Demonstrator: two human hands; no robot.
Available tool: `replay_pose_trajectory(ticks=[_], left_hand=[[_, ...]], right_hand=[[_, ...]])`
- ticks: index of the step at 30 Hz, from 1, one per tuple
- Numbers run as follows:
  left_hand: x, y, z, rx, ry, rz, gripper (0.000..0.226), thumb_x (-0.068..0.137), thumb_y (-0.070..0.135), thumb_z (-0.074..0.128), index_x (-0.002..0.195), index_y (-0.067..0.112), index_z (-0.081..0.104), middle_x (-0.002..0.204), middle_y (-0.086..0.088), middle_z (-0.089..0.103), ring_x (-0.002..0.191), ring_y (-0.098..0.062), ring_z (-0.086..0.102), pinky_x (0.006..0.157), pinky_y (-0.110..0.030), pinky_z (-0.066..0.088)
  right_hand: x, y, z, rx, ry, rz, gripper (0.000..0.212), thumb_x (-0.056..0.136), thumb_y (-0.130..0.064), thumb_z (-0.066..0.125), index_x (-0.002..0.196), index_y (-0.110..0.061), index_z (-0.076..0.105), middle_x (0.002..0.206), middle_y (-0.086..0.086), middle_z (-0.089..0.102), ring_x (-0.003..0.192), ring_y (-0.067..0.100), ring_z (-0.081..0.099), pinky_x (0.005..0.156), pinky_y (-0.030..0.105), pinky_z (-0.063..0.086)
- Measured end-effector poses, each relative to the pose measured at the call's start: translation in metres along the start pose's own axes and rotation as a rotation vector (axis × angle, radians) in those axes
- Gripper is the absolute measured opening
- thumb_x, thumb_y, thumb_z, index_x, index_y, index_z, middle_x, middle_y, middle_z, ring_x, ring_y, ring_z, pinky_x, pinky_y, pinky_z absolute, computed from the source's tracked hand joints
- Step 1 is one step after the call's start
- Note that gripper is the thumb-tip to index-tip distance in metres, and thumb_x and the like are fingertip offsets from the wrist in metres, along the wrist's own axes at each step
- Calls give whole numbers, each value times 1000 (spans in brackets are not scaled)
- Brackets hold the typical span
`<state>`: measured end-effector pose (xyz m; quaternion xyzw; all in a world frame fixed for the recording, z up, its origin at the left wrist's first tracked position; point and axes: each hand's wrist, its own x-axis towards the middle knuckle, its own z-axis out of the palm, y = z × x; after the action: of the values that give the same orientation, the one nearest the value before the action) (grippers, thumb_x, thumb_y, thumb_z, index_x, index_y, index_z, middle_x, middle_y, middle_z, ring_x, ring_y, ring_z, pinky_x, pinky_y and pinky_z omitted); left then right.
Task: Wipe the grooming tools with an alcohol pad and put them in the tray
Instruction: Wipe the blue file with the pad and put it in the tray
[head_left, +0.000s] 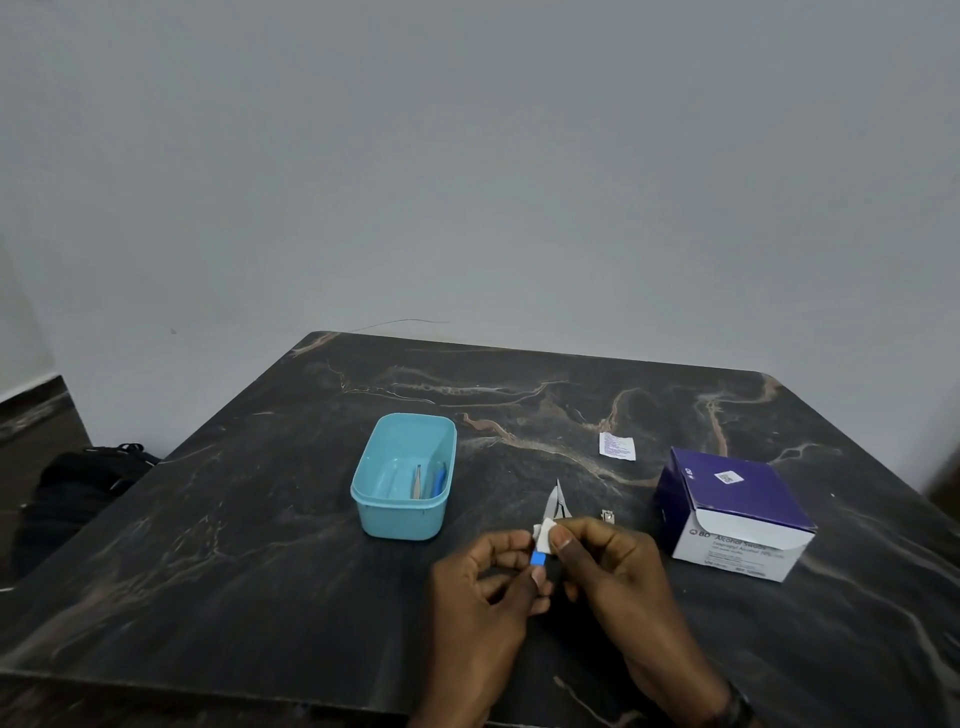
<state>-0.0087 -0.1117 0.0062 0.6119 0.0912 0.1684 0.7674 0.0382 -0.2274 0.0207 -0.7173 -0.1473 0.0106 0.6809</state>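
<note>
Holding the small scissors (557, 503) by the blue handle, the left hand (480, 587) pinches this light, stiff, sharp-pointed tool while the right hand (610, 566) pinches the soft alcohol pad (544, 535) on it.

At the right of the frame, the purple-and-white box (737, 514) carried "BD" and "Alcohol Swabs" on its white front face; the smaller lines beneath were too blurred to read. A small "BD" stood on its purple side, and a white sticker on top was illegible. The white sachet (616, 446) above centre bore unreadable fine print.
</note>
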Motion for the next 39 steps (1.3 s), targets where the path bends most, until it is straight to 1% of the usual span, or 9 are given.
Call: replay_pose_trajectory(ticks=[2,7,13,20,26,28,34,36,39], left_hand=[[0,0,0,-1,4,5,28,78,-13,68,96,7,68,75,-19,72,63,-25,72,55,-27,58],[3,-4,-2,18,5,5,47,77,-9,71,109,22,59,75,-14,73,69,-27,74,61,-33,59],[1,-3,-2,9,-20,-6,45,77,-11,69,110,18,59,75,-17,72,67,-27,73,60,-33,59],[0,-3,-2,25,-57,-16,40,78,-14,67,106,15,61,76,-21,70,62,-27,72,58,-32,59],[2,-2,-3,-9,-35,-12,41,77,-14,68,108,13,60,77,-24,70,62,-26,71,58,-33,59],[2,-3,-4,-12,-35,-13,41,78,-14,68,108,13,60,77,-24,69,61,-25,71,58,-33,59],[1,-2,-2,14,-77,-26,40,78,-14,66,107,12,60,80,-27,67,60,-27,71,57,-32,59],[1,-2,-2,13,-75,-20,39,78,-15,66,106,13,60,81,-29,67,59,-26,71,57,-32,59],[1,-2,-3,-11,-42,-4,39,78,-15,66,105,12,60,76,-26,68,58,-26,70,57,-33,59]], right_hand=[[0,0,0,-4,-20,8,21,91,-6,61,76,-8,76,58,7,66,49,7,50,47,16,41],[-1,0,2,10,-35,-2,18,88,-6,65,73,-3,74,58,7,66,47,4,49,47,15,39],[-2,-1,2,16,-39,7,15,86,-5,67,74,1,74,57,4,65,46,3,48,45,14,38],[1,-2,0,83,112,7,14,86,-7,66,77,-4,75,54,4,61,44,4,43,43,14,36],[-2,1,1,1,-32,40,18,86,-10,68,73,-1,75,57,9,63,48,8,45,44,16,36],[-2,1,1,1,-33,41,17,85,-10,68,73,-2,76,60,12,65,49,8,46,45,16,37],[0,-4,-1,62,142,26,13,86,-12,67,79,-7,78,66,17,69,46,4,43,43,16,36],[0,-4,-1,62,125,31,13,86,-12,68,80,-6,78,67,19,69,45,5,43,43,16,36],[-3,-4,0,18,17,36,15,85,-10,68,76,-1,76,62,13,66,47,4,44,45,16,37]])
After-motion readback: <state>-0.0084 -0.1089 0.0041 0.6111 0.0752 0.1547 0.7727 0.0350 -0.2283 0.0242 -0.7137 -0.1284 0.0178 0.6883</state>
